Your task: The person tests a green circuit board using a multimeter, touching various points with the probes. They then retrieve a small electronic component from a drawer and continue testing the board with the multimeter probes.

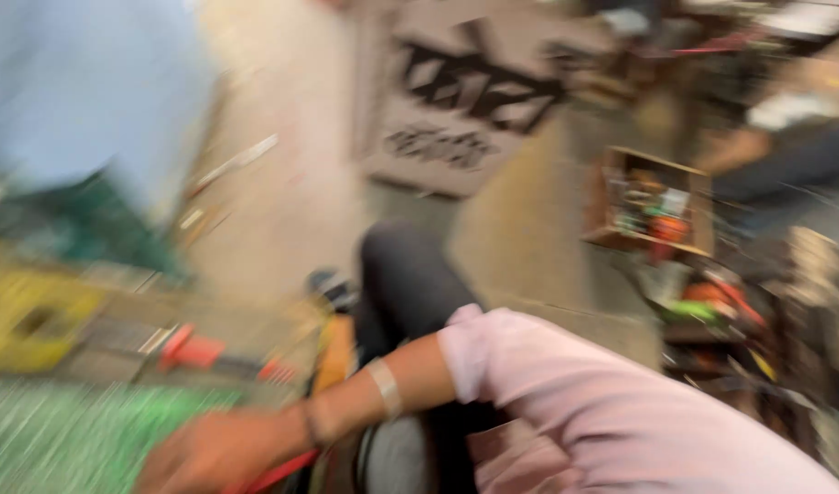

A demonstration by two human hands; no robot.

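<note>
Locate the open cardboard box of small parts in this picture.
In the head view, the cardboard box sits on the floor at upper right, beyond the pink sleeve, above an orange-and-green clutter.

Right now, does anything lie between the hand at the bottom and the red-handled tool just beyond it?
Nothing visible does. The hand sits just short of the red-handled tool, with only a bare-looking surface between them. Heavy motion blur could hide something small there.

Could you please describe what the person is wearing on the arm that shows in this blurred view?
A pale pink sleeve is pushed up past the elbow. A silver-coloured band and a thin dark band circle the forearm, above the hand.
</note>
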